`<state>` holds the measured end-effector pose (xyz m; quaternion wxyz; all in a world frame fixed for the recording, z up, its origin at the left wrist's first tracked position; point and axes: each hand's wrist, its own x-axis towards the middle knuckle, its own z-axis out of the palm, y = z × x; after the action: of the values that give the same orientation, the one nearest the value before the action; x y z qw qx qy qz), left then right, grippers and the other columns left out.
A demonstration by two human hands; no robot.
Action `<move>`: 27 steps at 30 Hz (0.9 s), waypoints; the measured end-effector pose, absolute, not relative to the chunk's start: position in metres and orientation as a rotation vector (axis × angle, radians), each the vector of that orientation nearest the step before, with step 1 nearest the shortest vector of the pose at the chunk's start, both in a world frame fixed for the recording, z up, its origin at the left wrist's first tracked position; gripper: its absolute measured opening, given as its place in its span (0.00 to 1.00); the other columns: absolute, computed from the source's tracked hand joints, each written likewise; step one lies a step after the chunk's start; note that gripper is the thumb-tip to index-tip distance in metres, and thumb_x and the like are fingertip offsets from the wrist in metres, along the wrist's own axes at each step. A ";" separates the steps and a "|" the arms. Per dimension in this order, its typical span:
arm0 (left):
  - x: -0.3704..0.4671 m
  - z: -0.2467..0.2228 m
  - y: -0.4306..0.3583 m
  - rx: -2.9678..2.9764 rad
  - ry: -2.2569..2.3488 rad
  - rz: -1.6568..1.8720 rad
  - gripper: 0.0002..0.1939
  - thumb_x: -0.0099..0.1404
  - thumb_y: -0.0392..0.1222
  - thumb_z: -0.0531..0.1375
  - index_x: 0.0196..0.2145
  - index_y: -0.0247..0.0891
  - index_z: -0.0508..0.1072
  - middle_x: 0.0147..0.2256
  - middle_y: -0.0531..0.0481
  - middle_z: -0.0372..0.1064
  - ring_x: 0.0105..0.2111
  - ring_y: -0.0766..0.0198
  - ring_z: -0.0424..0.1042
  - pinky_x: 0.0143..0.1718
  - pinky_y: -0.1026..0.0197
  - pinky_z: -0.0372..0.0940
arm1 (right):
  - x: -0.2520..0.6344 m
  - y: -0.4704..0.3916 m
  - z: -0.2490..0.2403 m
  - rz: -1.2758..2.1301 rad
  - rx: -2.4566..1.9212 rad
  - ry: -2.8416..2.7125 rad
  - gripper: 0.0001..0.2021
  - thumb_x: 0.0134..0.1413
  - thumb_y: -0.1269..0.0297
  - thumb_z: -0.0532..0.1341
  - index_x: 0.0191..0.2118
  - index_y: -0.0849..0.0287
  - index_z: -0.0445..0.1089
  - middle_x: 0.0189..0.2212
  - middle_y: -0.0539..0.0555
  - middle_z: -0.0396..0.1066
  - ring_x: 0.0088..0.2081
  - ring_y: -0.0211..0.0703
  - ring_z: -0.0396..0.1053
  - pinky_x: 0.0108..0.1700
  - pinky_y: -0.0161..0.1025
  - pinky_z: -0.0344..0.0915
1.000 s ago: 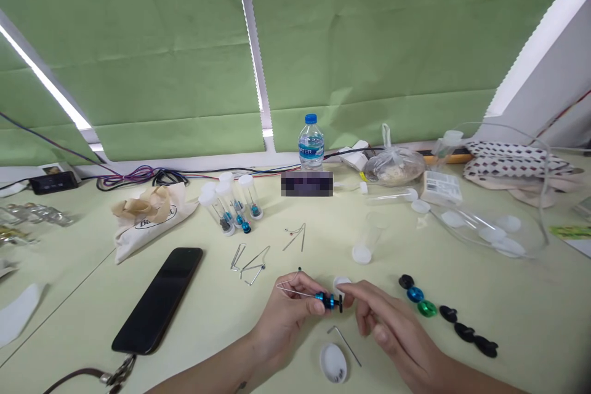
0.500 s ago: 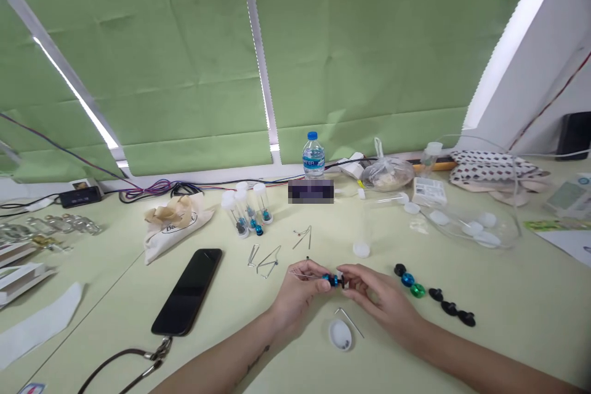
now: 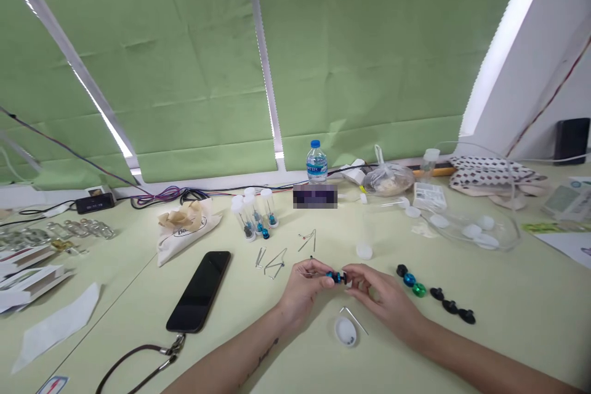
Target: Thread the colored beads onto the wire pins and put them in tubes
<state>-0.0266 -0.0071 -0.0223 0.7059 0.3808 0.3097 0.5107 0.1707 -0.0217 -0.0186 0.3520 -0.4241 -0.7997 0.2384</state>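
Blue-and-black fitting (image 3: 336, 277) is held up over the middle part of the worktop (image 3: 258, 351), well apart from its far edge. The left hand (image 3: 300, 292) has its grip closed on the blue end, thumb against it; a thin metal rod (image 3: 305, 273) also shows at those fingers. The right hand (image 3: 388, 301) has thumb and forefinger around the black end, slightly apart; whether that grip presses on it is too small to tell.

Below the fitting, nearer the viewer, an L-shaped key (image 3: 354, 320) lies just beside a white cap (image 3: 346, 331) with small bits in it. Toward the worktop's right side, a black knob (image 3: 401, 270), a blue knob (image 3: 409, 279) and a green knob (image 3: 419, 290) lie in a slanting row, with three black pieces (image 3: 450, 306) farther along.

More bent keys (image 3: 275, 263) lie beyond the left hand. Farther left is a phone (image 3: 198, 292). Clear tubes (image 3: 253, 215) with white caps stand toward the far edge, where a water bottle (image 3: 316, 163) is upright. A clear tube (image 3: 364, 240) on a white base stands beyond the right hand.
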 end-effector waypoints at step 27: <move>-0.038 -0.020 0.000 0.789 0.700 1.133 0.13 0.43 0.35 0.73 0.28 0.32 0.76 0.28 0.46 0.78 0.29 0.66 0.75 0.35 0.66 0.67 | 0.166 -0.025 -0.013 0.632 -1.174 -2.045 0.10 0.65 0.63 0.51 0.50 0.52 0.62 0.38 0.51 0.72 0.32 0.40 0.71 0.35 0.36 0.66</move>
<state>-0.0378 0.0003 -0.0196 0.7152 0.3561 0.3161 0.5116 0.1664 -0.0248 -0.0128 0.3431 -0.4518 -0.7867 0.2433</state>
